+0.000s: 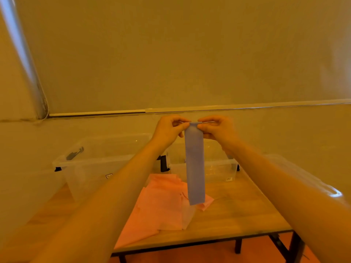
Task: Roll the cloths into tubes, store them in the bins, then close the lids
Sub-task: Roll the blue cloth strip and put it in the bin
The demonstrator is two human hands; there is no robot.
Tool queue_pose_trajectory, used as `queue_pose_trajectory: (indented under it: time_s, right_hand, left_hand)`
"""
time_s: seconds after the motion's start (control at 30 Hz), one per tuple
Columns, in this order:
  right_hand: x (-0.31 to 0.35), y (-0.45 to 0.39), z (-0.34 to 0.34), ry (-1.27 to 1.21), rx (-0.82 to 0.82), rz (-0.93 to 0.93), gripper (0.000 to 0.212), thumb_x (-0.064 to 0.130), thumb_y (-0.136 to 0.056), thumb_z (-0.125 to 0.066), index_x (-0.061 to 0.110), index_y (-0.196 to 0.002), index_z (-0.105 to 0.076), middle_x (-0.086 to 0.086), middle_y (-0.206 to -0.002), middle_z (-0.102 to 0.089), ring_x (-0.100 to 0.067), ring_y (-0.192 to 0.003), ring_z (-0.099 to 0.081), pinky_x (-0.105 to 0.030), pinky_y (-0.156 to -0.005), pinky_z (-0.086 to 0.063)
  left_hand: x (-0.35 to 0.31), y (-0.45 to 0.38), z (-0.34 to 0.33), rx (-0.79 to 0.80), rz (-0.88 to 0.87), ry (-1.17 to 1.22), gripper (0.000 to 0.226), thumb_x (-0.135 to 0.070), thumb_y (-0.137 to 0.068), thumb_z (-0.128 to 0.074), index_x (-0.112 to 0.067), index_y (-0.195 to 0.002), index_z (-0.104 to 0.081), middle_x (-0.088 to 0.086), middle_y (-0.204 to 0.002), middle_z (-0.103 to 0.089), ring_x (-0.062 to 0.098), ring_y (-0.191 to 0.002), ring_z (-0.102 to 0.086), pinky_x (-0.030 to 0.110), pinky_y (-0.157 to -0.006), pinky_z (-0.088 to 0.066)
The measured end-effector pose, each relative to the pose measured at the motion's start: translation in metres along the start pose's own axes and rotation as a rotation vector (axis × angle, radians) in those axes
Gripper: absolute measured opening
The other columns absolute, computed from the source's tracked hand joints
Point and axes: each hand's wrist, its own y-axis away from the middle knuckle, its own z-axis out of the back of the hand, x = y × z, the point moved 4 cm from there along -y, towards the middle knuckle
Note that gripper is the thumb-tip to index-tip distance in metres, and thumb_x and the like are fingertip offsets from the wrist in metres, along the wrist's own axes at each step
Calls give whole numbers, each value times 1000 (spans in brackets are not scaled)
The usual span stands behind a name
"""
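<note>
Both hands are up over the table (237, 211), left hand (168, 130) and right hand (218, 129) each pinching a top corner of a blue cloth (195, 164) that hangs straight down. Pink cloths (161, 204) lie below it, two clear bins (91, 164) open behind.

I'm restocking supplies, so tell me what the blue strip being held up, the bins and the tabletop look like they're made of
Blue strip: thin matte fabric, probably; it hangs limp and flat.
Bins: clear glossy plastic; you can see through the walls.
Tabletop: wood or wood-look laminate, with faint grain and a smooth finish.
</note>
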Motion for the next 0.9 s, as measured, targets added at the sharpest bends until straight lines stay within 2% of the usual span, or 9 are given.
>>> queue_pose_trajectory:
  time_s: [0.3,0.57,0.7,0.9]
  right_hand:
    - [-22,12,-1,-5,-12,-72,16,2,-82,-72,6,-96,-66,-5,-80,-70,-7,-65,-70,-19,-57,-55]
    - [-47,14,-3,-44,-8,-128,12,0,-82,-71,11,-85,-67,-4,-76,-70,-7,-62,-70,-19,-55,-54]
    - [-58,16,-3,-37,32,-154,9,1,-85,-69,10,-86,-68,-6,-80,-70,-13,-68,-70,-24,-61,-58]
    - [-86,25,-7,-43,44,-204,9,-1,-83,-70,7,-84,-67,-9,-79,-69,-17,-70,-68,-26,-61,-58]
  left_hand:
    - [21,13,-9,23,54,-43,13,-9,-90,-63,-5,-101,-70,6,-75,-65,-1,-44,-52,12,-50,-46]
    - [42,21,-15,61,92,-20,11,-9,-90,-63,-6,-99,-70,-1,-67,-64,0,-44,-52,13,-50,-45]
    - [54,27,-20,64,120,10,5,-7,-90,-63,-9,-92,-68,-3,-63,-62,1,-44,-52,13,-50,-44]
    - [81,53,-35,103,198,46,7,-9,-95,-55,-10,-91,-59,2,-56,-57,-2,-44,-52,11,-47,-38]
